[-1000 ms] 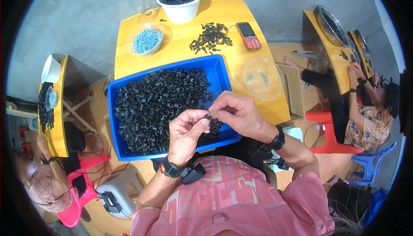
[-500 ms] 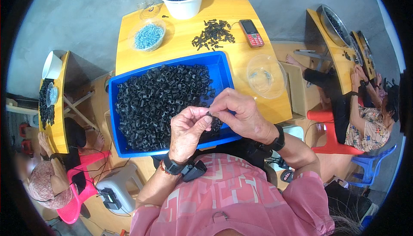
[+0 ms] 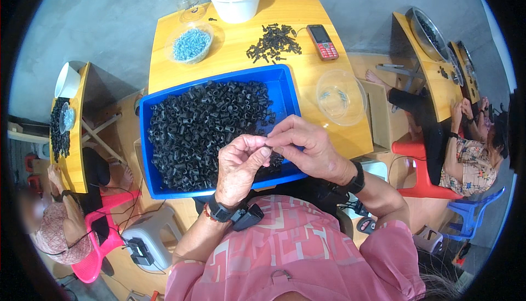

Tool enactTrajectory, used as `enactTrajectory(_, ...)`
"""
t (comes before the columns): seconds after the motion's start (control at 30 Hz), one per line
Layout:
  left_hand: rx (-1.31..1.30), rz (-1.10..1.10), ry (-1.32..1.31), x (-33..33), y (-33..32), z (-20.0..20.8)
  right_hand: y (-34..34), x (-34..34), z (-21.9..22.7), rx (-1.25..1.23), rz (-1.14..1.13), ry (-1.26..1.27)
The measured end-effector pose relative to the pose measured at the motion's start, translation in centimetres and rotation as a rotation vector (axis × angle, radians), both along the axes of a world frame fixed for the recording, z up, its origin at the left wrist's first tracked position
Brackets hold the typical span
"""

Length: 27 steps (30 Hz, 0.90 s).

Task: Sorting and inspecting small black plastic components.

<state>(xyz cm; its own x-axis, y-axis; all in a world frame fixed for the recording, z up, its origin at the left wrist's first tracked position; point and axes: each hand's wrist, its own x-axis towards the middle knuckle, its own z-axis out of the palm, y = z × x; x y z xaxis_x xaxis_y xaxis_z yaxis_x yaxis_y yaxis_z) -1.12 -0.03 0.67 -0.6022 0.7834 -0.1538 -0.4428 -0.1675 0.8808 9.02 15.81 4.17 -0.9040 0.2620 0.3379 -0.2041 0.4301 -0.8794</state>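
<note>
Over the near right part of a blue tray, my two hands meet fingertip to fingertip. My left hand is closed in a pinch of thumb and forefinger around a small black plastic part, mostly hidden by the fingers. From the right, my right hand pinches at the same spot, its thumb and fingertips pressed together on the part. Beneath and beyond them, many loose black plastic clips, short and hollow, fill most of the tray.
Beyond the tray are a bowl of bluish clear pieces, a pile of small black pegs, a red phone and a heaped white tub. A clear bowl stands right. Other people work at side tables.
My fingertips have shifted slightly against each other, and less of the black part shows between them. Otherwise my hands stay in place; the whole view has moved a little.
</note>
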Motion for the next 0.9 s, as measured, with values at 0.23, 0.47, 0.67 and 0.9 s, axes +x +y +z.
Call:
enactTrajectory(0.23, 0.001, -0.015, 0.032, -0.2, 0.2, -0.1, 0.5, -0.2, 0.0, -0.054, 0.011, -0.009)
enactTrajectory(0.47, 0.149, 0.178, -0.028, -0.2, 0.2, 0.0, 4.9, -1.5, 1.5, 0.292, -0.150, -0.089)
enactTrajectory(0.67, 0.206, 0.225, -0.032, -0.2, 0.2, 0.0, 4.4, -1.5, 0.7, 0.937, 0.079, -0.162)
enactTrajectory(0.9, 0.184, 0.232, -0.061, -0.2, 0.1, -0.1, 3.2, -3.3, 1.1, 1.060, 0.267, -0.303)
